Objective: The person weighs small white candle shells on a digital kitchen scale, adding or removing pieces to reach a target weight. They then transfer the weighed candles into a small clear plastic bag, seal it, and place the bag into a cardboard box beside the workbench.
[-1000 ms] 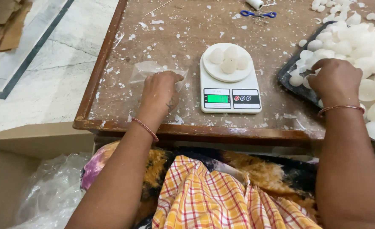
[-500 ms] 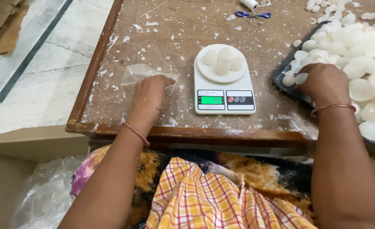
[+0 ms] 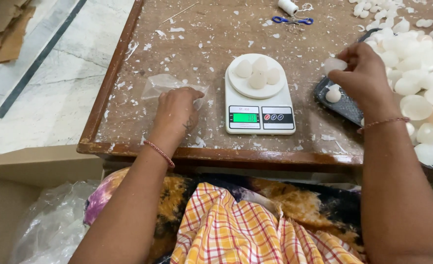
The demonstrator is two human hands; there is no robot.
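My left hand lies flat on a clear plastic bag on the brown table. A white digital kitchen scale stands in front of me with three white wax pieces on its round pan. My right hand pinches one white wax piece in its fingertips, lifted just over the left edge of a dark tray. The tray is heaped with several white wax pieces.
Blue-handled scissors and a spool of white thread lie at the far side, with wax crumbs all over the tabletop. A cardboard box with a clear plastic liner sits at lower left beside my lap.
My right hand has come up off the tray pile with a white piece pinched in its fingers. My left hand stayed on the plastic bag.
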